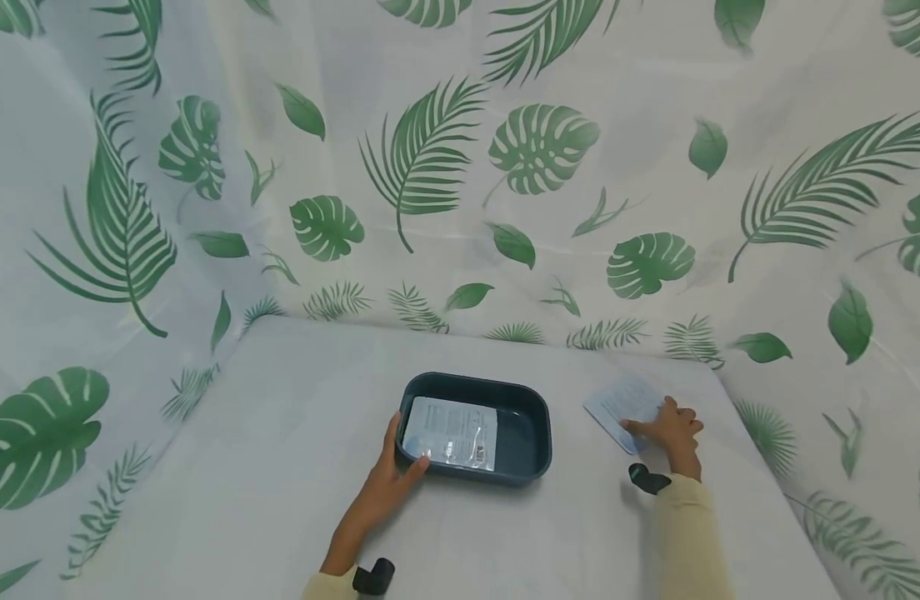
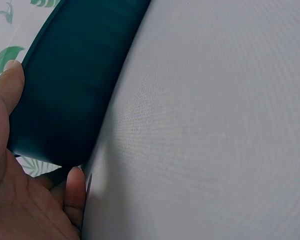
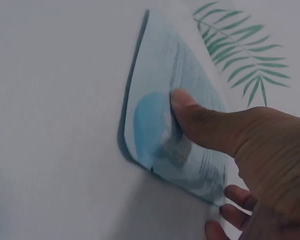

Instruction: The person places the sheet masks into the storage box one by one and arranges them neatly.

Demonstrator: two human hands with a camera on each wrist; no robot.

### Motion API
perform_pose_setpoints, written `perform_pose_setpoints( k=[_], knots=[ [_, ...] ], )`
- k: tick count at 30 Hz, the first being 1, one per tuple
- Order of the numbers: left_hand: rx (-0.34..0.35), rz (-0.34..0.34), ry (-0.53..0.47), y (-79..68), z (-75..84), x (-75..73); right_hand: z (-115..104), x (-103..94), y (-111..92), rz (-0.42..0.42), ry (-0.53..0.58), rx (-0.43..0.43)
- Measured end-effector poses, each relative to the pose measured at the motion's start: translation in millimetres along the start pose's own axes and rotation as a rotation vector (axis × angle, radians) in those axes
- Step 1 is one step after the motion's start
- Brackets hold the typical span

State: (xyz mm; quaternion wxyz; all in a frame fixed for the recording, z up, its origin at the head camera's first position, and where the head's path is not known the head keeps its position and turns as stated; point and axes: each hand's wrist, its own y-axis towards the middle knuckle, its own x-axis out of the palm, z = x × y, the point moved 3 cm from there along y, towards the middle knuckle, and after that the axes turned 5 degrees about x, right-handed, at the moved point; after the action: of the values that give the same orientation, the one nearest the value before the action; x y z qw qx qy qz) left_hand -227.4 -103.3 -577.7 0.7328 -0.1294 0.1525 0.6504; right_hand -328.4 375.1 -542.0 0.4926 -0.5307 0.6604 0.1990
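Observation:
A dark teal plastic tray (image 1: 522, 435) with rounded corners stands on the white surface. My left hand (image 1: 382, 490) grips its left end, the thumb on the near rim and the fingers at the outer wall. Inside the tray, toward its left, lies a flat, shiny pale-blue pouch (image 1: 451, 432) with printed text. To the right of the tray, a second pale-blue pouch (image 1: 616, 403) is under my right hand (image 1: 672, 427). In the right wrist view, the thumb (image 3: 197, 120) presses on that pouch's printed face. The other fingers are at its edge, partly hidden.
White cloth (image 1: 242, 500) covers the table around the tray. Behind and along both sides hang white sheets printed with green leaves (image 1: 426, 158). Dark devices (image 1: 647, 479) are worn on both wrists, below the pale yellow sleeves.

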Motion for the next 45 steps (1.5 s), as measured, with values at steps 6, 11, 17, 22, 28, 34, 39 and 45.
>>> perform_pose_setpoints(
  k=[6,11,17,22,28,34,39,45],
  knots=[
    [0.008,0.002,0.003,3.8,0.4,-6.9,-4,-1.0,2,-0.069,-0.008,-0.033],
    [0.014,0.004,-0.001,5.1,-1.5,-9.3,-7,0.9,2,-0.056,-0.034,-0.066],
    [0.026,-0.006,-0.013,4.0,-2.2,-10.5,-3,5.1,6,-0.091,-0.104,-0.072],
    [0.026,0.0,-0.011,-0.1,-3.5,-10.2,4,12.1,4,-0.07,-0.104,-0.07],
    [0.005,-0.022,-0.025,-6.3,-4.2,-3.8,16,20.2,-6,0.106,-0.009,0.035],
    [-0.015,-0.018,-0.025,-9.7,-5.0,2.6,18,12.4,-10,0.123,0.002,0.019],
    [-0.016,-0.003,-0.025,-8.1,-4.4,3.4,20,-1.1,-7,0.015,-0.015,-0.005],
    [-0.004,0.011,-0.022,-4.1,-2.2,0.9,22,-11.5,-8,-0.14,-0.06,0.01]
  ],
)
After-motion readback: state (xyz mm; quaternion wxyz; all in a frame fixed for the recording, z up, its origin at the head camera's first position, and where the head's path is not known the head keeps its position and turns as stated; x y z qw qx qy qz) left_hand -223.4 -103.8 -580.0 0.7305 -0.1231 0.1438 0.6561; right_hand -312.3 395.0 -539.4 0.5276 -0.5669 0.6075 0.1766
